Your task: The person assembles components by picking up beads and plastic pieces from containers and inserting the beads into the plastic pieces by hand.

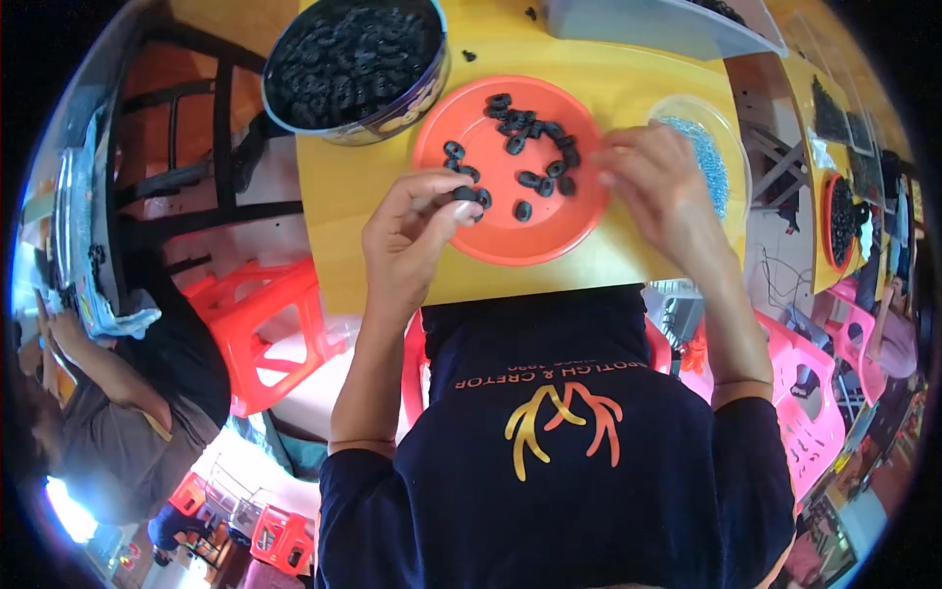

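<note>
My left hand is closed, thumb and forefinger pinching a small black ring-like piece over the left part of an orange round plate. Loose black pieces of the same kind lie scattered in that plate, some grouped toward its far and right sides. At the plate's right rim my right hand is raised, its fingers blurred by motion, so whether they hold anything cannot be made out. Just beyond that hand, partly covered by it, sits a clear dish of small light-blue pieces.
A large tub full of black pieces stands at the far left of the yellow table. A translucent bin is at the far right. Red stools and another person are to the left; pink chairs stand right.
</note>
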Tool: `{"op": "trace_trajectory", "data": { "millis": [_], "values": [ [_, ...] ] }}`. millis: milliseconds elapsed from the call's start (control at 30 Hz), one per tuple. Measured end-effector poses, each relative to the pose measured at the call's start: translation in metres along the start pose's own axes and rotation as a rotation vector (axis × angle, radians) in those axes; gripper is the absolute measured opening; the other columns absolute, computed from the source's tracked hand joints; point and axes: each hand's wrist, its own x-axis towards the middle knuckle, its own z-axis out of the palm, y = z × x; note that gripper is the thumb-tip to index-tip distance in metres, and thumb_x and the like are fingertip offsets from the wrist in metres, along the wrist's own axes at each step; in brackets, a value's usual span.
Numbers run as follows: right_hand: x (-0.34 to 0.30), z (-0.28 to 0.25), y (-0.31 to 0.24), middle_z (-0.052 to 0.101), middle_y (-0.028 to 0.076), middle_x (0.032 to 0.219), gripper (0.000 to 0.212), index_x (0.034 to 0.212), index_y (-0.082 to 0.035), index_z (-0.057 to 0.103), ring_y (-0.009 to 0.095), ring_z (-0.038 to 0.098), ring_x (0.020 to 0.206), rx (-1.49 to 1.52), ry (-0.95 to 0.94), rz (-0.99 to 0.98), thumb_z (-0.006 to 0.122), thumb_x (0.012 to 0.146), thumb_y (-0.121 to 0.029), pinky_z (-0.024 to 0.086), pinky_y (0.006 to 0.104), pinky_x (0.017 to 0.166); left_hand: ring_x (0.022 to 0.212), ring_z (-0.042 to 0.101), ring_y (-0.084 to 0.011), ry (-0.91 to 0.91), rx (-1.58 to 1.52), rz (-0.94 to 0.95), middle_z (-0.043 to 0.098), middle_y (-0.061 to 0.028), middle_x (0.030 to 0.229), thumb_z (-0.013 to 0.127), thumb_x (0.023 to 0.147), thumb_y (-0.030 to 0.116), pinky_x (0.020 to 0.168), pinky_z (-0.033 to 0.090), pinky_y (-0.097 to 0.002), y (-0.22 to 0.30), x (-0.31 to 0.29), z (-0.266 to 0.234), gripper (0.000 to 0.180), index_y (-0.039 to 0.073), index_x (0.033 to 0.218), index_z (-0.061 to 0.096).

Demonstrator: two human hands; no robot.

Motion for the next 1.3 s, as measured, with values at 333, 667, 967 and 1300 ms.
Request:
{"op": "trace_trajectory", "data": {
  "millis": [333,667,967,1300],
  "values": [
    [-0.038,-0.050,0.071,0.065,0.009,0.086,0.011,0.093,-0.007,0.068,0.028,0.065,0.071,-0.056,0.125,0.495,0.068,0.084,-0.015,0.050,0.0360,0.064,0.084,0.066,-0.0183,-0.040,0.095,-0.009,0.065,-0.0122,0.099,0.057,0.089,-0.010,0.076,0.055,-0.0295,-0.008,0.004,0.012,0.027,-0.003,0.114,0.058],
    [-0.042,-0.015,0.062,0.062,0.008,0.083,0.011,0.088,-0.009,0.070,0.030,0.064,0.078,-0.063,-0.023,0.252,0.067,0.082,-0.018,0.051,0.0416,0.067,0.085,0.065,-0.0156,-0.095,0.186,-0.061,0.063,-0.0086,0.096,0.061,0.089,-0.005,0.076,0.052,-0.0269,-0.006,0.003,0.027,0.022,-0.003,0.111,0.061],
    [-0.036,-0.002,0.064,0.061,0.008,0.085,0.011,0.091,-0.009,0.069,0.030,0.063,0.076,-0.042,-0.084,0.195,0.067,0.083,-0.016,0.049,0.0420,0.065,0.085,0.064,-0.0144,-0.137,0.188,-0.086,0.062,-0.0064,0.093,0.061,0.089,-0.005,0.078,0.051,-0.0262,-0.006,0.002,0.034,0.021,-0.002,0.110,0.061],
    [-0.033,0.002,0.067,0.062,0.010,0.085,0.011,0.089,-0.006,0.066,0.032,0.063,0.075,-0.035,-0.122,0.208,0.067,0.081,-0.014,0.050,0.0432,0.065,0.085,0.064,-0.0140,-0.155,0.192,-0.114,0.062,-0.0060,0.093,0.061,0.090,-0.004,0.078,0.051,-0.0261,-0.006,0.001,0.037,0.022,-0.002,0.111,0.060]
  ]
}}
